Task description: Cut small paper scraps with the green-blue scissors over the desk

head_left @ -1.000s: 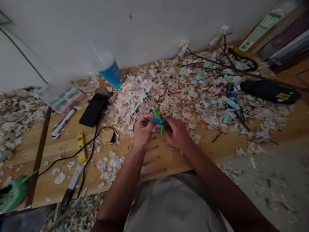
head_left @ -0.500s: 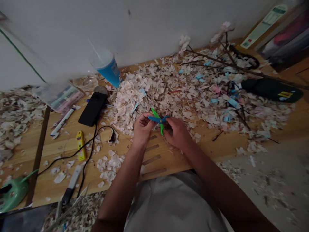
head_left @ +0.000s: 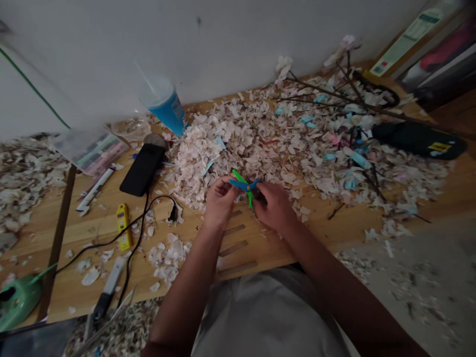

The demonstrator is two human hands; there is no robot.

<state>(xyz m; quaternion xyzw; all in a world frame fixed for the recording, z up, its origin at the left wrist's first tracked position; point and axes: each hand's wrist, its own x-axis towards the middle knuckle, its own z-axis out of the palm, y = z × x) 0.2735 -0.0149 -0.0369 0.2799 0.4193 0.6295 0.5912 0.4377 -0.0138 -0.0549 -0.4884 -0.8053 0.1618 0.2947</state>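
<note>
A pair of scissors [head_left: 245, 186], one half blue and the other bright green, is in my right hand [head_left: 275, 204], with fingers around the handles. Its blades are parted and point left. My left hand [head_left: 219, 201] is closed in a pinch beside the blue blade's tip. Whatever lies between those fingers is too small or hidden to name. Just beyond both hands rises a pile of pale petal-like scraps [head_left: 208, 144] with a few light blue pieces among them. The wooden table [head_left: 269, 243] is below my hands.
Left of the pile are a black phone [head_left: 143, 168], a yellow box [head_left: 124, 225], a black cable [head_left: 139, 235] and a utility knife [head_left: 111, 282]. A blue cup [head_left: 169, 111] stands by the wall. Flowering branches [head_left: 334, 96] and a dark pouch [head_left: 416, 140] lie right.
The scissor blades have come slightly closer together, the green tip now a little lower. Both hands stay in nearly the same place.
</note>
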